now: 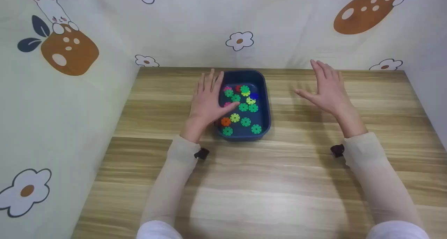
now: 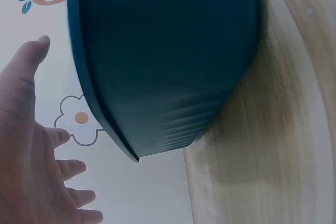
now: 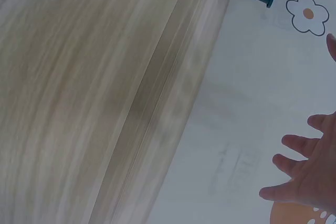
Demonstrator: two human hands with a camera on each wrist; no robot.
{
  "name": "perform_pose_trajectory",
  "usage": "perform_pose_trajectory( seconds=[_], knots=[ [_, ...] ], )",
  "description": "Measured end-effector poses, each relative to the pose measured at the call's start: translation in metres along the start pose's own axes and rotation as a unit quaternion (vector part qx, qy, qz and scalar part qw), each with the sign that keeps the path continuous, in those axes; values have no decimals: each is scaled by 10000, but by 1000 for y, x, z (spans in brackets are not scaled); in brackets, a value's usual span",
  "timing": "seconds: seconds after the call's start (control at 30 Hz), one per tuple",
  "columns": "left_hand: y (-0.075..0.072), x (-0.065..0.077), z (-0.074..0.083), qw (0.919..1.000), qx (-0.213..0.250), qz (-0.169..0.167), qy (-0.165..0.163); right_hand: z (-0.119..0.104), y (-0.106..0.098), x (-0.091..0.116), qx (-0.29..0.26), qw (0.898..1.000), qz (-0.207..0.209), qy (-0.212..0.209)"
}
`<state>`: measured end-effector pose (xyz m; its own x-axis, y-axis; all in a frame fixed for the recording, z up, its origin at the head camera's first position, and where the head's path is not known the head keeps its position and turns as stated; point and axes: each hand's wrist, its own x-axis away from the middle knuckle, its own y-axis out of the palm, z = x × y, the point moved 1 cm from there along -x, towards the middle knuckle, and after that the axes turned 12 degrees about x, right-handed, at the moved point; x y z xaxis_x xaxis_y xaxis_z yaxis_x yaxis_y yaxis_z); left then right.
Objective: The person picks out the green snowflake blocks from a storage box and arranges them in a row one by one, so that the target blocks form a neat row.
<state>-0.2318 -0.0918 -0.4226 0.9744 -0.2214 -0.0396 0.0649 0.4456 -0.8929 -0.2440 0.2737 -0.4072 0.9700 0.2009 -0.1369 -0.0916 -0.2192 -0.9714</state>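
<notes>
A dark blue rectangular bin [image 1: 244,136] stands near the back of the wooden table, with several flower-shaped plastic discs [image 1: 246,122] in green, yellow, orange, red, pink and blue lying in it. Over the bin's left side is my left hand [image 1: 207,101], fingers spread and thumb reaching across the opening. In the left wrist view that hand [image 2: 31,145] is beside the bin's outer wall [image 2: 168,77] with nothing in its fingers. My right hand [image 1: 330,88] is raised to the right of the bin, fingers extended and thumb apart, holding nothing; the right wrist view shows its spread fingers [image 3: 294,166].
Behind and to the left of the table [image 1: 279,183] hangs a pale cloth [image 1: 188,29] printed with flowers and rabbits. A plain pale wall surface [image 1: 426,57] borders the right side. Small black devices [image 1: 202,153] are strapped at both wrists over light sleeves.
</notes>
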Motion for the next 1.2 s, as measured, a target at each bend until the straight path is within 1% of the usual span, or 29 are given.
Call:
perform_pose_trajectory(
  seconds=[0.1, 0.2, 0.33, 0.6, 0.77, 0.93, 1.2],
  knots=[
    [1, 4, -2, 9998, 159, -59, 63, -4, 1, -1, -77, 10000, 4, -54],
    [2, 8, -3, 9987, 478, -138, 65, -8, 3, -1, -216, 9997, -28, -62],
    [3, 15, -5, 9963, 823, -243, -62, -13, 5, -2, -355, 9993, -59, -87],
    [7, 26, -12, 9908, 1231, -505, -265, -23, 11, -4, -505, 9986, -11, -185],
    [9, 34, -19, 9849, 1579, -673, -221, -30, 14, -5, -582, 9980, 4, -243],
    [11, 41, -23, 9789, 1888, -769, -147, -37, 16, -7, -653, 9975, -137, -244],
    [14, 48, -30, 9725, 2119, -962, -106, -47, 22, -8, -679, 9970, -149, -347]
  ],
)
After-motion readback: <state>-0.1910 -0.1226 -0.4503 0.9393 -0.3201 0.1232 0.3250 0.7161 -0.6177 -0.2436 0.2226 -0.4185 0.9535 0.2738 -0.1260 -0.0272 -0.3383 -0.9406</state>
